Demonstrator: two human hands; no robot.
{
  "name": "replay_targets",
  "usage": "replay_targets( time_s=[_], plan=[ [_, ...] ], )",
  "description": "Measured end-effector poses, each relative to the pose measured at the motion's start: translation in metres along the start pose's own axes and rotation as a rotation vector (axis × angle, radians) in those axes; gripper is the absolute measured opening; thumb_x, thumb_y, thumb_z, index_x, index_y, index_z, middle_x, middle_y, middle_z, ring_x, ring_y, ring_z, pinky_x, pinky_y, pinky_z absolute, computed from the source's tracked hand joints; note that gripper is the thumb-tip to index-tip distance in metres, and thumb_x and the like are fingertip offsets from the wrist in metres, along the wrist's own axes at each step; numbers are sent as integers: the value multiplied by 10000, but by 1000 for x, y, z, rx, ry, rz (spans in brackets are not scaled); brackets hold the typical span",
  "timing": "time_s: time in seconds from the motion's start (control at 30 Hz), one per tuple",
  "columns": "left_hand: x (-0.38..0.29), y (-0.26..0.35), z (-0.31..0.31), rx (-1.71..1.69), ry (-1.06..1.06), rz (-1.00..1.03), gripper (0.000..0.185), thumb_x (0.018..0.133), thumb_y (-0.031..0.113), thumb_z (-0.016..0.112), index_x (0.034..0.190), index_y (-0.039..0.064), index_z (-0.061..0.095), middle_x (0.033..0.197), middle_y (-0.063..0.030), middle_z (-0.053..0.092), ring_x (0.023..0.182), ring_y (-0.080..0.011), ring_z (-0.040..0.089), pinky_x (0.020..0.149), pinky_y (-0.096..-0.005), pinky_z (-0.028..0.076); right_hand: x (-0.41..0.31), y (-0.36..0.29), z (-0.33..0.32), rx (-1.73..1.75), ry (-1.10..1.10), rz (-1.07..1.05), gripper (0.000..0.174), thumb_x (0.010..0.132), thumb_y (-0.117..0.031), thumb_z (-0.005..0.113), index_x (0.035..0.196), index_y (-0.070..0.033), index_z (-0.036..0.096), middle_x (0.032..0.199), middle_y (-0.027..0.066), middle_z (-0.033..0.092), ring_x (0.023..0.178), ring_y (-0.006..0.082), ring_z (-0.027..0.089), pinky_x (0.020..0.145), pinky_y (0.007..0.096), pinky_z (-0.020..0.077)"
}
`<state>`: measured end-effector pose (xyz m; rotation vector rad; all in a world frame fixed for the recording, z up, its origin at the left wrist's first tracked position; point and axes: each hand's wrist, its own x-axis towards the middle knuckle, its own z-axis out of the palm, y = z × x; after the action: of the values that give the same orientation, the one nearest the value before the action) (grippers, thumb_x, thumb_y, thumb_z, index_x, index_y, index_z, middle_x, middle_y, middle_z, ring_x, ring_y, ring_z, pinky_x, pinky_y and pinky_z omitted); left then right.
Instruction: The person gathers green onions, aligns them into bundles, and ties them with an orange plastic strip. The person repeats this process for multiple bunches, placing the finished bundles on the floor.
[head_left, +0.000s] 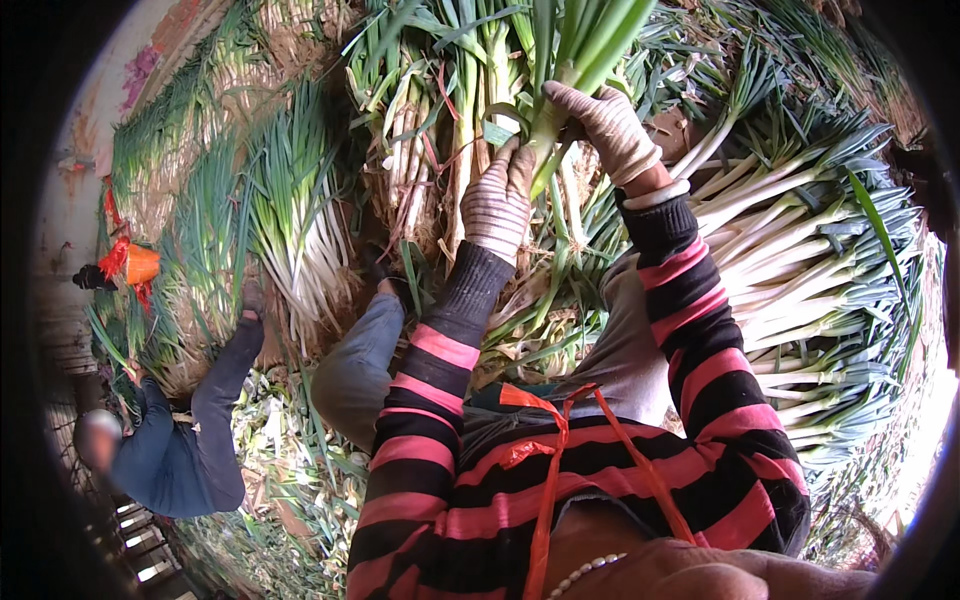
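A thick green leek (551, 127) is held upright-slanting before me, its broad leaves reaching to the top of the view. My left hand (498, 201), in a striped knit glove, has its fingers on the lower stalk. Higher on the same stalk, my right hand (604, 133), in a like glove, grips where the leaves fan out. Behind and below lie untrimmed leeks with roots and dry leaves (405, 157). To my right, pale-stemmed leeks (780, 270) are laid in a long curved heap, green ends outward.
A person in dark clothes (169, 465) sits at the left, handling leeks. Near the wall are an orange container (141, 265) and red plastic strips. Leek bundles (300, 217) stand to my left. Leaf scraps (274, 427) cover the ground around my legs.
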<state>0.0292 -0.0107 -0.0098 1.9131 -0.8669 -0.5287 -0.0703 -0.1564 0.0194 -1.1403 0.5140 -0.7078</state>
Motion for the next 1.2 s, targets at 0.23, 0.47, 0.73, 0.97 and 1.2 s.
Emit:
replay_targets(
  time_s=[0.23,0.47,0.73,0.97,1.2],
  plan=[
    [21,-16,-14,-615,-8,-77,287,936,181,633,1095,-57,660,924,-44,685,789,-89,568,741,-220,471,-3,-2,2,165,-55,-19,251,820,-191,760,984,-22,672,808,44,693,662,149,672,628,251,552],
    [9,2,-24,-671,-196,-204,332,918,271,665,1121,10,669,986,-48,679,881,-109,589,786,-244,473,10,7,-1,521,-85,-97,333,853,-137,710,1147,-28,599,1015,61,673,910,179,651,827,320,530],
    [6,-27,-6,-671,152,-385,352,926,298,614,1110,1,661,1040,-131,679,889,-189,615,822,-314,500,9,5,5,534,4,-216,323,857,-91,687,1159,-22,595,1005,76,672,904,212,658,821,328,543],
    [-30,-20,10,-1505,21,-150,305,915,318,645,1106,84,595,1127,-59,618,1120,-225,565,1024,-469,431,30,3,-22,560,108,-106,317,838,-232,727,1084,-60,626,919,85,662,808,219,637,747,347,534],
    [-58,-34,-38,106,-253,575,272,943,156,506,1195,56,528,1080,-116,640,1043,-192,605,948,-349,488,43,12,-58,717,468,-89,337,907,-300,642,1083,-24,563,835,155,635,728,314,630,706,436,560]
  ],
)
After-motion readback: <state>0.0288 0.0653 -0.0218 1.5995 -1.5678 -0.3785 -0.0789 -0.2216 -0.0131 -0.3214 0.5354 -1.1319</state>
